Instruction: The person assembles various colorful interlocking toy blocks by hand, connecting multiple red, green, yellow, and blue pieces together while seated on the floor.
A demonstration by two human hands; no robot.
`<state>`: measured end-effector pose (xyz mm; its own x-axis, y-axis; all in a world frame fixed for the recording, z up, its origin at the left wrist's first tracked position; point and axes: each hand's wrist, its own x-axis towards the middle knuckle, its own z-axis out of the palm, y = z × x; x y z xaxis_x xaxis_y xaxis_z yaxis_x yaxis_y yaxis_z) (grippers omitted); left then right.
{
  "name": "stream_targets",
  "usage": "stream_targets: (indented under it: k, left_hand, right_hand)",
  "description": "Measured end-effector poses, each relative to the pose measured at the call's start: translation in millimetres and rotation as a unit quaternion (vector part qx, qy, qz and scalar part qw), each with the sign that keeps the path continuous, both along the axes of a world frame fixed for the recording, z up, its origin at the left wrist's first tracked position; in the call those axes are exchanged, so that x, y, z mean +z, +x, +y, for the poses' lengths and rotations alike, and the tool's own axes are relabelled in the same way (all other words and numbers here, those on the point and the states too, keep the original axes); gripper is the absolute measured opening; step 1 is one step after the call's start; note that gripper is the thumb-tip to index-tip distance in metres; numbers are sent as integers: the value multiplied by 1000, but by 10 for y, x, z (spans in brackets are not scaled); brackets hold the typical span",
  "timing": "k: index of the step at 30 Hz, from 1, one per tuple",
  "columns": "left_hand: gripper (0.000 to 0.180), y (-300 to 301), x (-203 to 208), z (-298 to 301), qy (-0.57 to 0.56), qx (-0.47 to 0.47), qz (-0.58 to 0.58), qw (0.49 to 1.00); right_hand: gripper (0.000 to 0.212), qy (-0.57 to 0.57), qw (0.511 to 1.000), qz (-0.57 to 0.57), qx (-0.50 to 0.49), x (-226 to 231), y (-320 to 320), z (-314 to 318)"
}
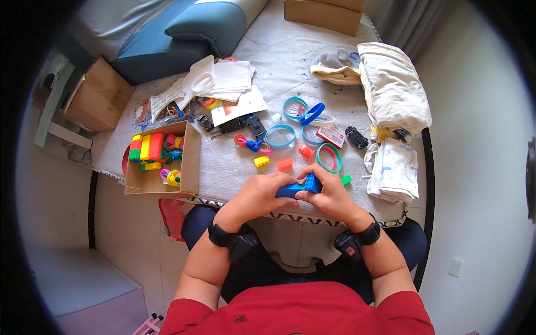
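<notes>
Close to the front edge of the covered bed, my left hand (261, 192) and my right hand (334, 196) meet around blue toy building bricks. The studded blue brick (312, 183) shows between my right thumb and fingers. A longer blue piece (288, 191) lies in my left fingers, touching the first, with a sliver of green at the join. Whether the two are locked together is hidden by my fingers. Just beyond my hands lie a yellow brick (261, 161), an orange-red brick (285, 164) and a green brick (346, 180).
An open cardboard box (192, 162) at the left holds stacked bricks and coloured bands. Several wristbands (280, 135), toy cars (357, 137), a small red-and-white box (330, 135) and papers (226, 78) lie farther back. Folded cloths (393, 167) are stacked on the right.
</notes>
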<state>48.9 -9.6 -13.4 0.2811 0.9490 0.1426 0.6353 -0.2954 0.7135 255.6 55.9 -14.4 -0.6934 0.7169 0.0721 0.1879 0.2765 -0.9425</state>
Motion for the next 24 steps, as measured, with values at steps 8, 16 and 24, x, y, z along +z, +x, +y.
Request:
stream_targets:
  k: [8,16,24]
  left_hand:
    - [37,15,-72,-2,-36,-27,-45,998]
    - [29,-36,58,36,-132,-46,-187,972]
    - [30,-2,-32,91,-180,104,-292,934]
  right_hand:
    - [32,15,996,34,75,8,67,32]
    - [35,-52,998,27,9,-51,121,49]
    - [48,249,965,-29,-80,-157,16,27]
